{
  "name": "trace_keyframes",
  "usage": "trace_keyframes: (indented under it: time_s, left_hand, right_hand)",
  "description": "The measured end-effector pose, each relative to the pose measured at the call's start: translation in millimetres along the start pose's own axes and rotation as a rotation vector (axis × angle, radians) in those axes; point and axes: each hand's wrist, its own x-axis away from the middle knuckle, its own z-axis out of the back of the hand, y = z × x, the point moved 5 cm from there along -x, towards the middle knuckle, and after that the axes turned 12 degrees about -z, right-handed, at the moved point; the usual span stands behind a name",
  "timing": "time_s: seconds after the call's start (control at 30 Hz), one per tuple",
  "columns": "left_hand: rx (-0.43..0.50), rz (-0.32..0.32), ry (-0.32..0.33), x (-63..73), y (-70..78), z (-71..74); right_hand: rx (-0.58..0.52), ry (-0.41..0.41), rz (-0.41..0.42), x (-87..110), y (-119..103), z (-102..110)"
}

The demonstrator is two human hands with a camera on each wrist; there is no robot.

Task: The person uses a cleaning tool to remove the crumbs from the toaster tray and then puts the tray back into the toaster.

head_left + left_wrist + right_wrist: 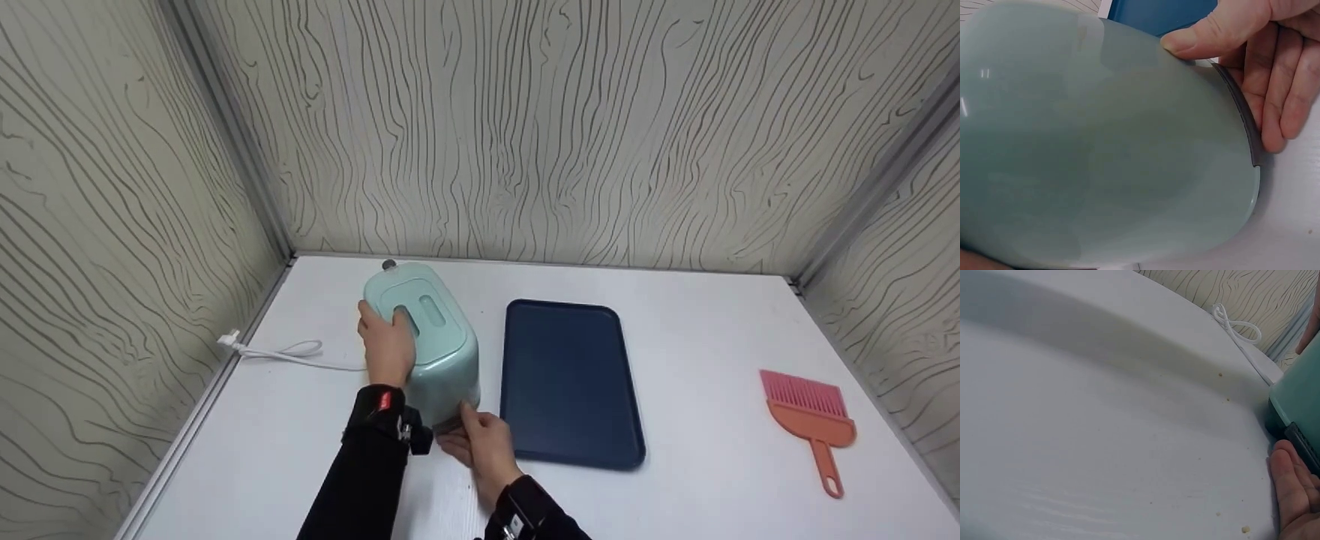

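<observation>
A mint-green toaster [450, 379] with two slots in its top sits left of the middle of the white table. My left hand [390, 349] grips its top left side, thumb at one slot and fingers over the outer edge. At the near end, my right hand [487, 450] holds the lower edge. In the left wrist view, the right thumb [1185, 42] presses the green wall while the other fingers extend behind a dark strip [1241, 112] at the base. The right wrist view has those fingertips [1283, 461] right beside the strip.
A dark blue tray [570, 382] lies right of the toaster. Farther right is an orange brush [810, 427] with pink bristles. A white cord [300, 360] with a plug trails left from the toaster. Several crumbs [1245, 529] are scattered on the table [1100, 455].
</observation>
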Motion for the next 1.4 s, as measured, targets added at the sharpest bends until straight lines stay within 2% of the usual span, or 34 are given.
trace_keyframes:
  time_s: [0.3,0.83,1.4]
  left_hand:
    - [-0.003,0.015,-0.006,1.4,-0.9,-0.6]
    - [-0.004,0.004,0.009,0.7,-0.8,-0.7]
    - [0.026,0.003,0.007,0.4,0.3,-1.8]
  right_hand:
    - [-0.018,-0.003,-0.01,0.3,3.6,1.5]
    - [-0.037,-0.015,-0.009,0.8,1.4,2.2]
    - [-0.006,0.033,-0.031,6.9,-2.9,-0.2]
